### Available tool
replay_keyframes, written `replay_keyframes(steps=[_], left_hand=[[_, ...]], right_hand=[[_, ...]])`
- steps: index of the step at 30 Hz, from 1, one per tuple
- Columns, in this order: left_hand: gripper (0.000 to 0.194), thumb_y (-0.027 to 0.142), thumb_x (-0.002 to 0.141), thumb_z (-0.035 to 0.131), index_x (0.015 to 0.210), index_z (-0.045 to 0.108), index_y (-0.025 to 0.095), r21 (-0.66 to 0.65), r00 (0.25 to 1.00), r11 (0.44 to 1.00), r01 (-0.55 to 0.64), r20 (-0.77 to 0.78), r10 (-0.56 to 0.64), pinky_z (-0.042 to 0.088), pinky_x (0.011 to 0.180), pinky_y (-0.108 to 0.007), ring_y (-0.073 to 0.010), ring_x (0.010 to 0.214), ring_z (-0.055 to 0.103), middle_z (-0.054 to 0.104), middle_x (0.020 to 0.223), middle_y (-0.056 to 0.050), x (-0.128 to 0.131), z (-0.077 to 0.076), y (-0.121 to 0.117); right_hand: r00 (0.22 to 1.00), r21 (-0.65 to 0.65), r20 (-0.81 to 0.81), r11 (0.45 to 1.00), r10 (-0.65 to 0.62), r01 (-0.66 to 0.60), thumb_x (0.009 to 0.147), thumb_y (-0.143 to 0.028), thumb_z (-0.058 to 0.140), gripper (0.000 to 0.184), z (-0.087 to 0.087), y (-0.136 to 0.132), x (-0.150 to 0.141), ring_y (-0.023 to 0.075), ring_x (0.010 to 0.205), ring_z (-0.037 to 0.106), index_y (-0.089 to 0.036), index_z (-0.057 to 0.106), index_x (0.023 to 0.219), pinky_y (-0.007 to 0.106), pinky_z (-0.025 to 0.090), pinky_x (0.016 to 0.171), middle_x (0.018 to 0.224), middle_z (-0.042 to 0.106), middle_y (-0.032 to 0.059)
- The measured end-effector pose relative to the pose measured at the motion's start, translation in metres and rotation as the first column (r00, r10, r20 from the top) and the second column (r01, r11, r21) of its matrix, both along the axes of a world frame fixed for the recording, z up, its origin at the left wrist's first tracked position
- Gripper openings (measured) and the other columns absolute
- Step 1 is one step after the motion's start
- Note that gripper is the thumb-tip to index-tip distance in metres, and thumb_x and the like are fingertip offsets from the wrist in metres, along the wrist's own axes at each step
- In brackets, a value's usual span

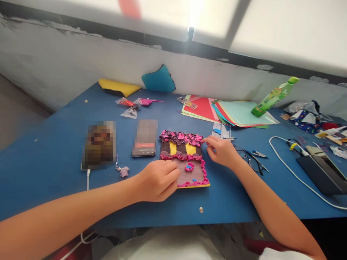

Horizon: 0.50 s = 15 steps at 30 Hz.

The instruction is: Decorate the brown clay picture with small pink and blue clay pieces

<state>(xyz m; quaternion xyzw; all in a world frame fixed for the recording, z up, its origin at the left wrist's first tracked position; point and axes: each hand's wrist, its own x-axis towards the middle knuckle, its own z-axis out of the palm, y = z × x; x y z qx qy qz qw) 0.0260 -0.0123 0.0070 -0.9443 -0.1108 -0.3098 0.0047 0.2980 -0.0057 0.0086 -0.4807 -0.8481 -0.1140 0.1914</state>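
Note:
A modelling-clay picture (191, 173) on a yellow-edged board lies flat on the blue table. Pink and dark petals crowd its top, two yellow panels sit in a dark band, and a frilly pink border surrounds a mauve lower field. On that field are a pink flower with a blue centre (189, 167) and a small blue piece (194, 180). Over the field's left side, my left hand (159, 180) is closed, its fingertips hidden from me. My right hand (221, 150) rests by the picture's upper right edge, index fingertip at the border, thumb apart from it.
Two phones, one plain (144, 151) and one charging (112, 144), lie to the left. Behind my right hand is a clear case with blue clay (217, 131). Glasses (255, 164), coloured paper (238, 110), a green bottle (273, 96) and a white cable (287, 167) occupy the right.

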Motion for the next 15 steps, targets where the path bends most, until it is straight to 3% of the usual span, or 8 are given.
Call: replay_keyframes(steps=[10, 15], left_hand=[[0.029, 0.009, 0.087, 0.034, 0.064, 0.048, 0.019, 0.008, 1.0, 1.0, -0.001, -0.005, 0.001, 0.03, 0.05, -0.028, -0.0156, 0.051, 0.036, 0.046, 0.058, -0.002, -0.0009, -0.0032, 0.0011], [0.029, 0.01, 0.088, 0.034, 0.065, 0.049, 0.018, 0.006, 1.0, 1.0, -0.002, -0.031, 0.002, 0.031, 0.05, -0.028, -0.0157, 0.052, 0.038, 0.047, 0.059, -0.002, -0.0013, -0.0033, 0.0007]], right_hand=[[0.992, -0.03, 0.124, 0.999, -0.015, 0.019, 0.084, -0.011, 0.039, 0.025, -0.0096, 0.0043, 0.0005, 0.0144, 0.061, 0.057, -0.015, 0.062, 0.094, 0.023, 0.033, 0.053, 0.078, 0.066, 0.0053], [0.989, 0.012, 0.142, 0.999, -0.032, 0.03, 0.086, -0.012, 0.038, 0.028, -0.0106, 0.0036, 0.0002, 0.016, 0.063, 0.059, -0.013, 0.059, 0.105, 0.025, 0.036, 0.055, 0.081, 0.068, 0.0067]])
